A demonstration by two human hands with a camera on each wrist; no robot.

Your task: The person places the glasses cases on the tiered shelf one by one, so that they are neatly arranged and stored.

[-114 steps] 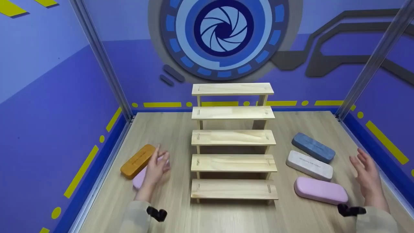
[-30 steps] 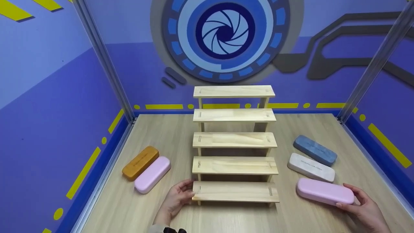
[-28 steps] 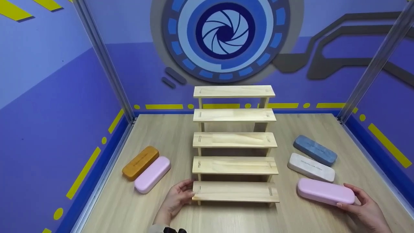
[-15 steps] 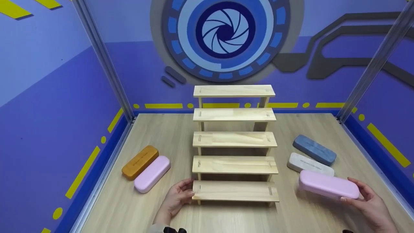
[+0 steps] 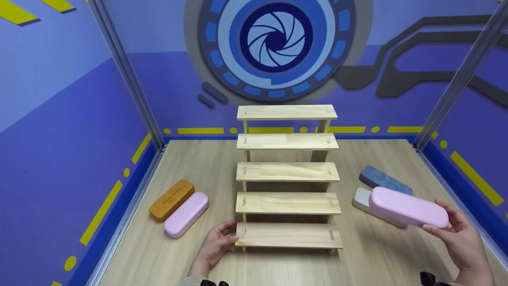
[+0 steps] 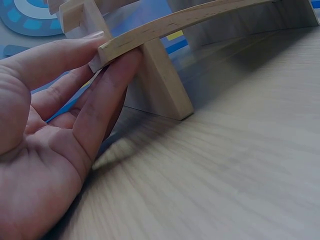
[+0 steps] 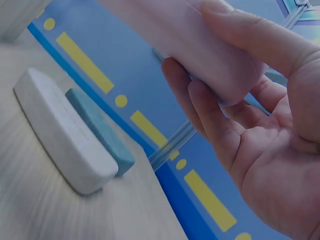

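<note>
A pink glasses case [image 5: 408,206] is up off the table, its right end gripped between the thumb and fingers of my right hand [image 5: 462,238]. In the right wrist view, the fingers support the case [image 7: 200,45] from below while the thumb lies on the other side. A stepped wooden rack [image 5: 289,171] with several bare shelves stands in the middle. My left hand [image 5: 216,244] pinches the left end of its lowest shelf, thumb on top and fingers beneath, as the left wrist view shows at the board [image 6: 150,31].
Under the lifted case lies a white glasses case [image 5: 362,198], partly hidden, with a blue one [image 5: 383,178] behind it. Left of the rack, an orange case [image 5: 172,200] and another pink case [image 5: 186,214] lie side by side. Blue-purple panels [image 5: 71,151] enclose the table.
The right hand has taken hold of the near pink case and raised it off the table, up over the white one. Earlier the left hand moved from the left cases to the rack's lowest shelf.
</note>
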